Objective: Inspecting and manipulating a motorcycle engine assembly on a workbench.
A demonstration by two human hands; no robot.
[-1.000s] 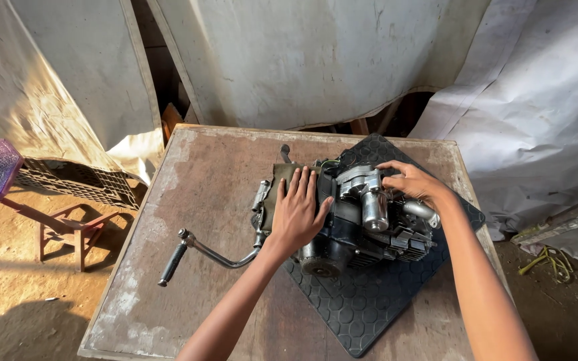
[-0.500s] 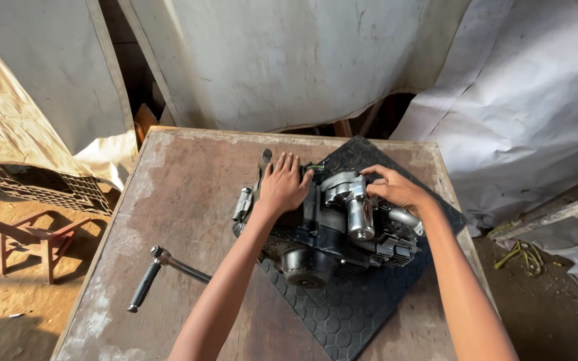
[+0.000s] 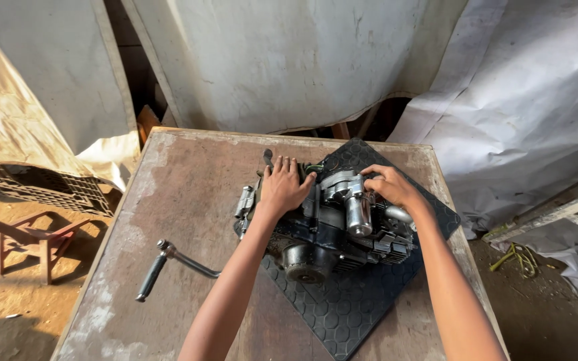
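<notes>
Two bare hands grip a small motorcycle engine point(image 3: 332, 224) on a black rubber mat point(image 3: 362, 307) toward the far right corner of a worn table point(image 3: 168, 200). The left hand point(image 3: 282, 187) lies fingers spread on its left casing; the right hand point(image 3: 389, 187) curls around the silver cylinder. The engine appears mid-repositioning, calling for a firm two-handed hold. A kick lever point(image 3: 168, 264) juts toward the left edge; no containers show.

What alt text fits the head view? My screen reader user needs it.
Two bare hands rest on a small engine lying on a black rubber mat atop a worn table: left hand flat on its left end, right hand on top. A kick lever sticks out left.
</notes>
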